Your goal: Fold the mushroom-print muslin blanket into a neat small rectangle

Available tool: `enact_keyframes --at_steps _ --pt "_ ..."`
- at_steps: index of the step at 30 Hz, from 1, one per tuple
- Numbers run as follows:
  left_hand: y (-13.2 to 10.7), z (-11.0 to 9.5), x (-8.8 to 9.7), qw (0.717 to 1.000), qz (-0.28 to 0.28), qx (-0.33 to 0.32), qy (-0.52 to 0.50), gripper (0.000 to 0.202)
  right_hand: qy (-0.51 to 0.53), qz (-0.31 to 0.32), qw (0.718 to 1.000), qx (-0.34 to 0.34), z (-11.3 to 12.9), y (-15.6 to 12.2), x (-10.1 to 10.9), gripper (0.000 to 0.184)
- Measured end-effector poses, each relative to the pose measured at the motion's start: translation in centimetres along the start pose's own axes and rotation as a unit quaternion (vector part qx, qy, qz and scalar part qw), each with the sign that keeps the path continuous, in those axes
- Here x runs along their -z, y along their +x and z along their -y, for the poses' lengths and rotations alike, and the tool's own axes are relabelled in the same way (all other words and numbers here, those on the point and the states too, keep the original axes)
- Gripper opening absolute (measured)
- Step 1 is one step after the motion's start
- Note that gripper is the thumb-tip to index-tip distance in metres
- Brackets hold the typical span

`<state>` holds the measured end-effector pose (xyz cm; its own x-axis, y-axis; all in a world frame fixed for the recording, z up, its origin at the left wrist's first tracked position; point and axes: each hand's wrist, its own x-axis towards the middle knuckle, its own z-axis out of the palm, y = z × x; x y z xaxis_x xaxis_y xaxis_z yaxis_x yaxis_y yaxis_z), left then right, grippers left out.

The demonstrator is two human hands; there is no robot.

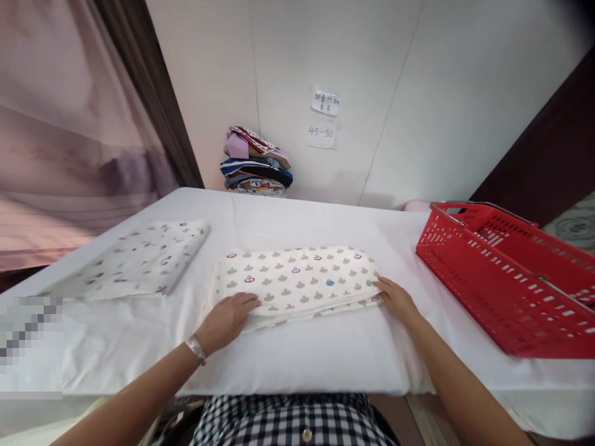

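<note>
A folded white cloth with small grey and coloured prints (297, 279) lies in the middle of the white-covered table (325, 353). My left hand (227, 319) rests on its near left corner, fingers curled over the edge. At the cloth's near right corner my right hand (395, 298) lies with its fingertips pressed on the fold. Both hands touch the cloth at its front edge. A metal watch band sits on my left wrist.
A second folded patterned cloth (134, 260) lies at the left. A red plastic basket (506, 279) stands at the right. A pile of folded fabrics (255, 164) leans on the far wall below two paper notes (324, 118). A curtain hangs at the left.
</note>
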<state>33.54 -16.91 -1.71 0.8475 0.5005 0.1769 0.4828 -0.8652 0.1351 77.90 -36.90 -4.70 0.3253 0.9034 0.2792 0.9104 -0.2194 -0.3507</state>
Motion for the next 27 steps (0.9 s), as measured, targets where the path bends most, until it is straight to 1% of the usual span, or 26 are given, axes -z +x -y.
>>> enact_keyframes --at_steps 2,3,5,7,9,10,12,14,15,17,19,21,23,27 --pt "0.1 0.3 0.7 1.0 0.0 0.029 -0.005 0.042 -0.003 -0.006 1.0 -0.008 -0.1 0.3 0.4 0.033" --pt "0.1 0.5 1.3 0.999 -0.009 0.05 -0.009 0.041 -0.001 -0.014 1.0 -0.014 0.1 0.4 0.9 0.034" --pt "-0.1 0.9 3.0 0.995 -0.046 0.091 -0.02 0.039 0.016 -0.041 0.999 -0.023 1.0 0.0 2.5 0.034" --pt "-0.8 1.1 5.4 0.988 -0.097 0.111 -0.038 0.037 0.057 -0.076 0.995 -0.02 2.6 -1.0 4.7 0.032" --pt "-1.8 1.4 7.9 0.982 -0.14 0.111 -0.062 0.036 0.116 -0.106 0.987 -0.018 4.7 -2.3 7.1 0.029" --pt "-2.2 1.6 8.9 0.979 -0.155 0.111 -0.074 0.035 0.144 -0.116 0.982 -0.028 5.7 -3.0 8.3 0.029" --pt "-3.0 2.0 10.4 0.974 -0.169 0.119 -0.091 0.035 0.191 -0.128 0.972 -0.045 7.3 -4.2 10.1 0.03" --pt "-3.2 2.4 11.0 0.972 -0.165 0.132 -0.098 0.036 0.211 -0.109 0.97 -0.055 8.1 -4.7 10.9 0.029" --pt "-3.0 2.6 10.9 0.973 -0.159 0.138 -0.098 0.036 0.209 -0.084 0.972 -0.059 8.0 -4.7 10.9 0.029" --pt "-2.4 2.7 10.5 0.974 -0.148 0.144 -0.097 0.038 0.194 -0.017 0.978 -0.072 7.4 -4.5 10.3 0.028" --pt "-1.4 2.5 10.1 0.973 -0.145 0.144 -0.103 0.039 0.168 0.037 0.981 -0.089 6.4 -4.3 9.2 0.03" --pt "-0.5 2.1 10.0 0.972 -0.142 0.143 -0.121 0.04 0.129 0.067 0.985 -0.096 5.6 -4.2 7.7 0.035" --pt "0.1 1.7 10.4 0.969 -0.138 0.145 -0.145 0.04 0.081 0.075 0.991 -0.076 5.5 -4.5 6.2 0.039" --pt "0.9 1.5 11.4 0.957 -0.163 0.165 -0.173 0.036 0.007 0.05 0.999 0.019 6.0 -4.8 3.3 0.05"
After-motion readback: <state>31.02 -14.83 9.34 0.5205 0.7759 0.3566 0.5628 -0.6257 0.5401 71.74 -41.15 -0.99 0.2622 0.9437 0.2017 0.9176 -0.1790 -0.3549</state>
